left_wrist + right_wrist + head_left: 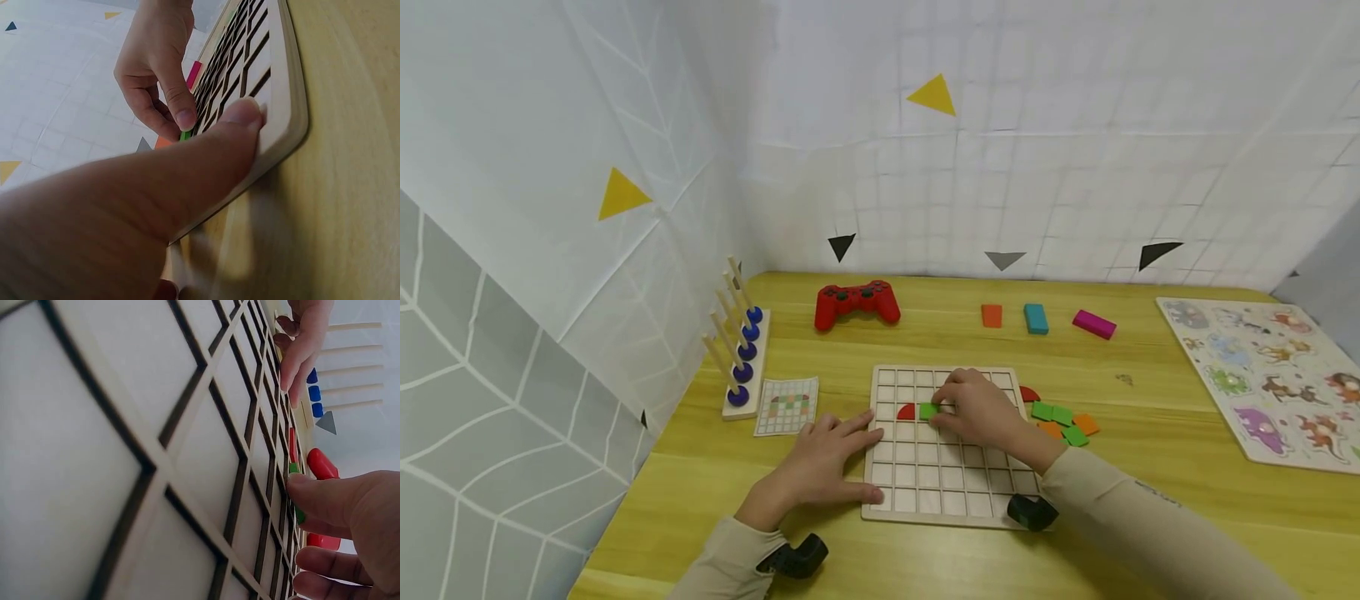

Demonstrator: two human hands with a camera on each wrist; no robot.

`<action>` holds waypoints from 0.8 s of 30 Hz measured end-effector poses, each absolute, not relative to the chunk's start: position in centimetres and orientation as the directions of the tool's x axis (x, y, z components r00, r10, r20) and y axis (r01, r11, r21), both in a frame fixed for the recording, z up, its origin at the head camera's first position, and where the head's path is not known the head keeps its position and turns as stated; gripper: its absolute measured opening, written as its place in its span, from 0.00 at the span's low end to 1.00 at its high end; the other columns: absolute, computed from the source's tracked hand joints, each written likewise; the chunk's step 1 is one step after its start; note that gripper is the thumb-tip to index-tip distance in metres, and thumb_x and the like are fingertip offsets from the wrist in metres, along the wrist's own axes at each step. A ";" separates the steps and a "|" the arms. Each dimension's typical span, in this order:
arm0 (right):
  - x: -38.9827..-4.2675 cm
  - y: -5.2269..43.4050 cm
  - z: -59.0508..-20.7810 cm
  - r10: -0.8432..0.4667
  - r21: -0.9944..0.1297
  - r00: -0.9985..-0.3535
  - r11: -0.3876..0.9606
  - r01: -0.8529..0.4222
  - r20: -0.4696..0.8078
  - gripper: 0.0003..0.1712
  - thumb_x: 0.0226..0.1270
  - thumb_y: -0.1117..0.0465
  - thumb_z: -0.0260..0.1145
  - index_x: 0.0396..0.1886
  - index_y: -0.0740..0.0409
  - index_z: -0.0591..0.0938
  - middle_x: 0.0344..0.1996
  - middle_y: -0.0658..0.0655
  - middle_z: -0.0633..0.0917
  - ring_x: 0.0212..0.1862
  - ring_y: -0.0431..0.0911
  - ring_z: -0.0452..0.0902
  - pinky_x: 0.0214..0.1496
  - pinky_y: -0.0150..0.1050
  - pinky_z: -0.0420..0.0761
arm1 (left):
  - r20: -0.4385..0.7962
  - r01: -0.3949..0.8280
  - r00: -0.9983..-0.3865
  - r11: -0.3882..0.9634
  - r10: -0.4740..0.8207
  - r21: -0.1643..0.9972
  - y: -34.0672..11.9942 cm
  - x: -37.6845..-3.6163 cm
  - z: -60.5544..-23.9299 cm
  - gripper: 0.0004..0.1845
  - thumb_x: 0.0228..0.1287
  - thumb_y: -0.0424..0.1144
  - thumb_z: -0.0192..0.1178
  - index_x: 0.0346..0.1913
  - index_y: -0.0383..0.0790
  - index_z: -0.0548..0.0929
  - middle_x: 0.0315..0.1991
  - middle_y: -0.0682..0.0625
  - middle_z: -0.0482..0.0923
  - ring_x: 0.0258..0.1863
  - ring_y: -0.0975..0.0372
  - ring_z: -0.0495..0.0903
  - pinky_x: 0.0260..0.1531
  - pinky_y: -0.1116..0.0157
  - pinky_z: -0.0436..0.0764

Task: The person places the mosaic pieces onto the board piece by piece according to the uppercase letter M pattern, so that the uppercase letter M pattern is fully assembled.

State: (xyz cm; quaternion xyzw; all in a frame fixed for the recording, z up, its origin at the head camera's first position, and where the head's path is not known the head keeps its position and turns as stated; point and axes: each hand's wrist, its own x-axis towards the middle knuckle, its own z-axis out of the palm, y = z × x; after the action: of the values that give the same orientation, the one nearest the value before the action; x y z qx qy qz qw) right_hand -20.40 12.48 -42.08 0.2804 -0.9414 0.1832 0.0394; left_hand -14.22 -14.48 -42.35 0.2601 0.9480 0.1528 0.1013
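A wooden grid board (917, 500) lies on the table. In one of its cells sits a red quarter-round tile (907, 412), with a green square tile (928, 411) just to its right. My right hand (977, 408) pinches the green tile between thumb and fingers at the board's surface; the thumb (312, 490) covers part of it in the right wrist view. Along the board's left edge rests my left hand (820, 467), fingers spread, with the thumb (240, 115) on the lower left corner.
Green tiles (1042, 410), orange tiles (1086, 423) and a red tile (1029, 393) lie right of the board. A pattern card (786, 407) and peg stand (747, 367) are left. Behind are a red game controller (856, 305) and blocks (1035, 318); an animal puzzle (1262, 375) lies far right.
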 end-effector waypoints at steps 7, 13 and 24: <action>-20.4 12.3 -42.1 -0.516 -0.310 -0.833 0.773 -0.554 0.201 0.13 0.55 0.51 0.76 0.38 0.52 0.90 0.38 0.53 0.83 0.42 0.47 0.75 0.41 0.41 0.77 | -0.117 0.457 -0.847 0.822 0.519 0.339 -14.5 -14.3 -42.4 0.43 0.53 0.70 0.64 0.71 0.58 0.70 0.78 0.54 0.57 0.55 0.56 0.65 0.47 0.57 0.63; -20.4 12.2 -42.2 -0.507 -0.317 -0.845 0.784 -0.533 0.169 0.15 0.56 0.50 0.76 0.40 0.52 0.90 0.39 0.53 0.83 0.45 0.49 0.75 0.43 0.43 0.78 | -0.113 0.461 -0.845 0.820 0.522 0.338 -14.5 -14.4 -42.5 0.44 0.52 0.70 0.64 0.71 0.58 0.70 0.78 0.55 0.57 0.53 0.58 0.65 0.45 0.58 0.62; -20.1 12.5 -42.3 -0.512 -0.314 -0.833 0.772 -0.553 0.210 0.14 0.57 0.52 0.75 0.41 0.53 0.90 0.38 0.53 0.82 0.41 0.46 0.74 0.40 0.40 0.75 | -0.107 0.467 -0.845 0.821 0.523 0.328 -14.6 -14.4 -42.8 0.44 0.52 0.71 0.64 0.71 0.58 0.70 0.78 0.55 0.58 0.55 0.57 0.65 0.45 0.58 0.63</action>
State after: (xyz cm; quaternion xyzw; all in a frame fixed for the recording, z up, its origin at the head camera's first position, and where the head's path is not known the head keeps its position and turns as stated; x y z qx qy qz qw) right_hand -20.13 12.45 -42.29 0.2834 -0.9395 0.1842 0.0561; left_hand -14.35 -14.58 -42.79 0.2606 0.9494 0.1463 0.0966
